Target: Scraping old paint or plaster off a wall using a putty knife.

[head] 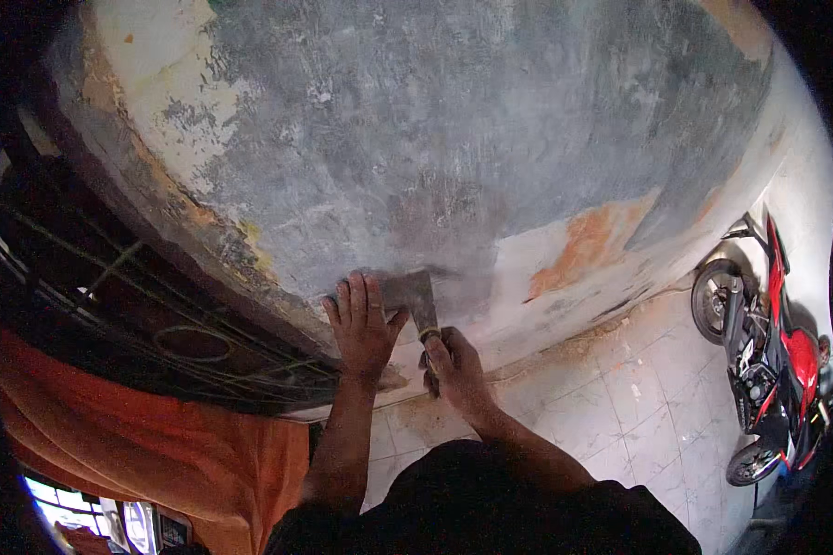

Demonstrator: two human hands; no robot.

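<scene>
Before me is a wall (402, 152) with a large grey patch, bordered by pale paint and bare orange-brown spots. My right hand (458, 374) is closed around the handle of a putty knife (420, 298), whose flat blade points up against the wall. Just to its left, my left hand (361, 326) lies palm-down on the wall with its fingers apart and nothing visible in it. A dark area lies between that hand and the blade; I cannot tell whether it is shadow or part of the tool.
On the left, a dark opening with a metal grille (111, 267) borders the wall's rough, chipped edge. An orange curtain (180, 451) hangs below it. Pale floor tiles (597, 416) run along the wall's foot. At the right stands a red and black motorcycle (770, 368).
</scene>
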